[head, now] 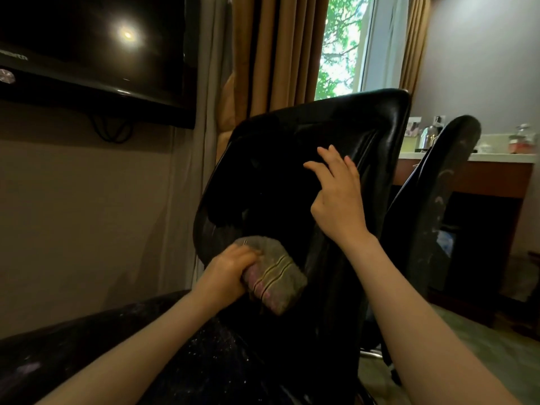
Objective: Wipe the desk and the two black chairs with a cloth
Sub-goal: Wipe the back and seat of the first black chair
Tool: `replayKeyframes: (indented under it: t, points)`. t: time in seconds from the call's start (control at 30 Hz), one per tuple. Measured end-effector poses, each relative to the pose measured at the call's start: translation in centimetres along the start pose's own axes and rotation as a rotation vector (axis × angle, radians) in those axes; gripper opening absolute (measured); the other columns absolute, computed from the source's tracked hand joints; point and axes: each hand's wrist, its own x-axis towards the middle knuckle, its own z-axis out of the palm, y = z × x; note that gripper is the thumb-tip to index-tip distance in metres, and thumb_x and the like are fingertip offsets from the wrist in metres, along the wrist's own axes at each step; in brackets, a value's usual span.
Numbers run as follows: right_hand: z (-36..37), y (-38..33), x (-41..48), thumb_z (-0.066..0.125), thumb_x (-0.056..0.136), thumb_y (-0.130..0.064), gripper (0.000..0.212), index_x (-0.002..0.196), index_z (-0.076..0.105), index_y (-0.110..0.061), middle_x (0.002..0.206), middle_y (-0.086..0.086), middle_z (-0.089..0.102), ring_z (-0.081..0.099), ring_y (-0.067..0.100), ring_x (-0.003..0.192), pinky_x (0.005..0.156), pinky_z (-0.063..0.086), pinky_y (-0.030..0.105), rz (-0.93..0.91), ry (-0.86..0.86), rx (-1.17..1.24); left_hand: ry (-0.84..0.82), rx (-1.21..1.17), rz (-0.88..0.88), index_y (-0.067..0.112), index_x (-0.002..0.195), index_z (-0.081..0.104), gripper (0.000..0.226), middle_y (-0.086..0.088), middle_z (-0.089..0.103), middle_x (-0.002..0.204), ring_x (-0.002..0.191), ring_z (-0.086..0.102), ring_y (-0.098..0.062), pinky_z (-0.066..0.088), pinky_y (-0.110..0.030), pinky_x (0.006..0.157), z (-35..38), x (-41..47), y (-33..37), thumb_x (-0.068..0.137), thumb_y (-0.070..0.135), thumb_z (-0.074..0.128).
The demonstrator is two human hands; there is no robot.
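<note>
While bracing slick chair (pixel 292 159) with flat right hand (pixel 339 194), gripping soft cloth (pixel 280 276) mid-fold in left hand (pixel 230 270); likely light.

Folded grey cloth (pixel 276 277), pressed on black chair (pixel 292 176)

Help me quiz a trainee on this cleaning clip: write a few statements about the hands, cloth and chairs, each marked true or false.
1. The left hand grips the cloth. True.
2. The right hand holds a second cloth. False: it holds nothing and touches the back of the near chair.
3. A second black chair stands to the right, by the desk. True.
4. The cloth lies on the desk. False: it is pressed against the lower back of the near chair.
</note>
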Motion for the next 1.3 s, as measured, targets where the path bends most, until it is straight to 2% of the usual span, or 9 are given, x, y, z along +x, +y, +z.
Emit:
replayKeyframes:
  t: [0.2,0.43,0.53,0.63,0.73,0.93,1.13,1.2,1.3]
  points:
    - [-0.2,-0.3,0.3,0.052,0.076,0.010,0.052,0.125,0.057,-0.006,0.147,0.013,0.037,0.021,0.026,0.143,0.113,-0.004,0.025,0.048,-0.067,0.020,-0.018,-0.075,-0.238,0.020,0.094,0.068,0.036,-0.003,0.070,0.085,0.082,0.062,-0.014,0.053,-0.026,0.070,-1.1,-0.1,0.6,0.061,0.006,0.066]
    - [-2.3,-1.4,0.6,0.037,0.071,0.023,0.064,0.123,0.057,-0.009,0.145,0.005,0.039,0.024,0.014,0.140,0.107,0.015,0.010,0.328,0.011,0.490,0.209,-0.094,-0.390,0.014,0.103,0.071,0.030,-0.005,0.071,0.098,0.094,0.064,-0.022,0.046,-0.025,0.079,-5.5,9.6,3.7,0.076,0.004,0.064]
    - [-2.9,-1.5,1.6,0.033,0.071,0.024,0.058,0.108,0.061,-0.010,0.119,0.007,0.059,0.051,0.015,0.118,0.100,0.041,0.021,0.501,0.173,0.741,0.238,-0.122,-0.394,0.022,0.109,0.068,0.034,0.001,0.067,0.108,0.103,0.060,-0.018,0.045,-0.025,0.086,-5.6,13.4,6.1,0.078,0.010,0.061]
    - [-4.7,0.0,2.8,0.029,0.082,0.019,0.044,0.084,0.059,-0.014,0.083,0.004,0.064,0.063,0.014,0.080,0.067,0.051,0.019,0.851,0.486,1.027,0.196,-0.052,-0.338,0.029,0.122,0.060,0.043,0.005,0.062,0.121,0.113,0.055,-0.018,0.047,-0.033,0.090,-4.8,15.8,8.3,0.082,0.013,0.060]
    - [-5.5,1.2,1.5,0.033,0.084,0.016,0.040,0.081,0.056,-0.017,0.079,0.001,0.059,0.059,0.011,0.071,0.055,0.049,0.016,0.906,0.479,0.925,0.222,-0.025,-0.379,0.034,0.120,0.060,0.038,0.006,0.063,0.119,0.111,0.055,-0.020,0.047,-0.036,0.085,-4.3,17.3,8.8,0.086,0.017,0.057]
    - [-5.7,1.7,0.8,0.053,0.088,-0.004,0.021,0.102,0.049,-0.019,0.083,-0.003,0.052,0.053,0.009,0.072,0.062,0.047,0.024,0.840,0.299,0.794,0.275,0.018,-0.389,0.033,0.116,0.062,0.034,0.002,0.061,0.118,0.109,0.053,-0.025,0.046,-0.036,0.081,-4.2,20.6,9.6,0.089,0.017,0.049]
    - [-4.3,3.4,0.2,0.057,0.092,-0.020,0.047,0.134,0.039,-0.010,0.130,0.010,0.045,0.051,0.021,0.111,0.076,0.043,0.020,0.958,0.259,0.495,0.103,0.098,-0.278,0.022,0.122,0.060,0.039,0.003,0.057,0.119,0.103,0.049,-0.026,0.044,-0.037,0.071,-1.9,16.4,7.9,0.084,0.010,0.056]
    - [-3.7,3.4,0.1,0.056,0.093,-0.026,0.051,0.137,0.041,-0.007,0.133,0.009,0.043,0.047,0.022,0.120,0.091,0.039,0.025,0.862,0.195,0.352,0.095,0.127,-0.263,0.018,0.120,0.061,0.038,0.002,0.059,0.116,0.099,0.050,-0.025,0.041,-0.035,0.065,-1.9,14.8,6.9,0.083,0.010,0.059]
    - [-3.3,3.3,0.6,0.057,0.094,-0.024,0.048,0.136,0.044,-0.005,0.128,0.006,0.046,0.049,0.022,0.117,0.085,0.034,0.014,0.912,0.198,0.425,0.107,0.129,-0.210,0.011,0.110,0.066,0.035,-0.001,0.064,0.107,0.090,0.053,-0.029,0.038,-0.032,0.058,-1.5,11.6,6.5,0.076,0.006,0.065]
